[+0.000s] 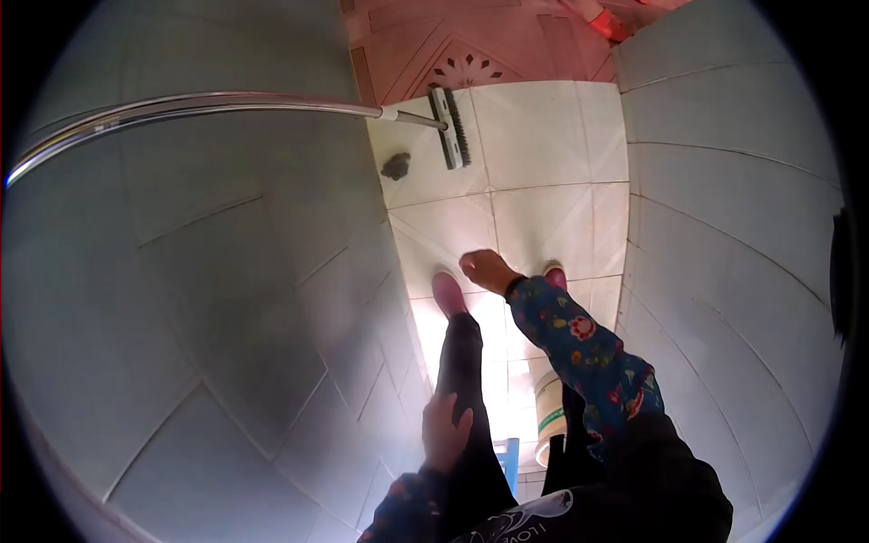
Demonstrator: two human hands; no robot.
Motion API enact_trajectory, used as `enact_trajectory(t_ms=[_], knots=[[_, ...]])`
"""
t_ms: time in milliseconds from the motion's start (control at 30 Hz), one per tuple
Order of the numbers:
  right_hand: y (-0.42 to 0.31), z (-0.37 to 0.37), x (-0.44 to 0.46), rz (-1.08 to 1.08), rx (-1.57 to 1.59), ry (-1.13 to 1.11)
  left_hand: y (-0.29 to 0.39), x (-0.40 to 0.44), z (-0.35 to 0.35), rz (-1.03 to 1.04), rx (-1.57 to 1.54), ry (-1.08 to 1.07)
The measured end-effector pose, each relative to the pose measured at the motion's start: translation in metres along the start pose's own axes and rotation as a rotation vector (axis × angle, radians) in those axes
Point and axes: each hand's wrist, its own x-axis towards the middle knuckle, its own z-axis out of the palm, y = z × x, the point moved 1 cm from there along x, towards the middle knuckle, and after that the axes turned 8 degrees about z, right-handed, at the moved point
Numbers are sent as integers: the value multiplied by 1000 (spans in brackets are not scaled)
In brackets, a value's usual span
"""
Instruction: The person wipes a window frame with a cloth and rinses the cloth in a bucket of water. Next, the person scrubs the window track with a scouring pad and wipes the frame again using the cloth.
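By your left thigh, your left hand (pixel 445 433) hangs bare, thumb spread from the fingers. Your right hand (pixel 489 271) is held out ahead, fingers curled; whether they hold anything can't be told. Below, a cream bucket (pixel 549 412) with a green band stands between your legs. Beyond your pink shoes (pixel 448 294), a dark wad (pixel 396 166) lies on pale floor tiles (pixel 543 136), near the long-handled floor brush (pixel 450 131) beside the reddish tiles (pixel 507 27).
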Motion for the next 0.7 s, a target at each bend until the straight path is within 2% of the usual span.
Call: enact_trajectory(t_ms=[33, 133, 200, 300, 333, 433, 500, 533, 567, 600, 633, 667, 700], knots=[[19, 28, 54, -68, -88, 92, -1, 14, -5, -10, 31, 74], [-13, 34, 187, -222, -421, 343, -8, 58, -44, -39, 36, 62], [-24, 43, 252, -409, -445, 567, -18, 84, -55, -99, -36, 97], [-8, 70, 308, -436, -720, 512, -25, 120, -67, -60, -57, 117], [1, 74, 309, -456, -723, 378, -29, 125, -68, -57, -52, 107], [23, 79, 279, -359, -723, 158, -27, 128, -74, -41, -58, 67], [64, 95, 238, -267, -513, 154, -26, 121, -69, -20, -84, 44], [55, 81, 197, -13, -381, -5, -26, 114, -67, -50, -108, 39], [49, 67, 155, 62, -278, -33, -27, 107, -65, -81, -133, 33], [41, 56, 108, 131, -116, 95, -33, 96, -60, -107, -154, 27], [53, 48, 70, 26, 42, 46, -32, 92, -61, -95, -152, -19], [35, 19, 22, -84, 96, 138, -38, 85, -57, -91, -118, -77], [29, 2, -19, 223, 297, 47, -45, 79, -50, -78, -81, -122]])
